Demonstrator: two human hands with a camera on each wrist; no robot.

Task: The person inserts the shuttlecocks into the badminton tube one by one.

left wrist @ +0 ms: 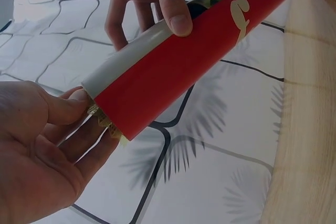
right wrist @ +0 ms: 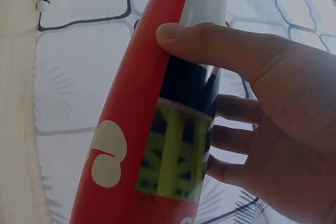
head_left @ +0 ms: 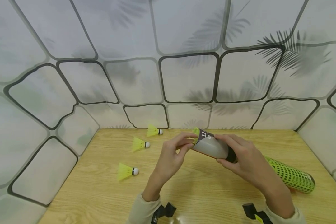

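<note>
My right hand [head_left: 247, 160] grips a long shuttlecock tube [head_left: 212, 148], thumb on one side and fingers round the other. Red, silver and black show on its side, with a green patterned stretch beyond the hand. The tube slants, its mouth raised toward my left hand [head_left: 169, 155]. At that mouth, my left thumb and fingers pinch the yellow skirt of a shuttlecock [left wrist: 105, 120], whose cork is hidden inside. In the right wrist view, the red tube wall [right wrist: 123, 82] fills the middle, beside my thumb [right wrist: 205, 43].
Three yellow shuttlecocks, a near one [head_left: 126, 171], a middle one [head_left: 140, 144] and a far one [head_left: 154, 131], lie on the wooden table [head_left: 100, 193] at the left, corks pointing right. A patterned backdrop [head_left: 189, 77] rises behind the table and along its sides.
</note>
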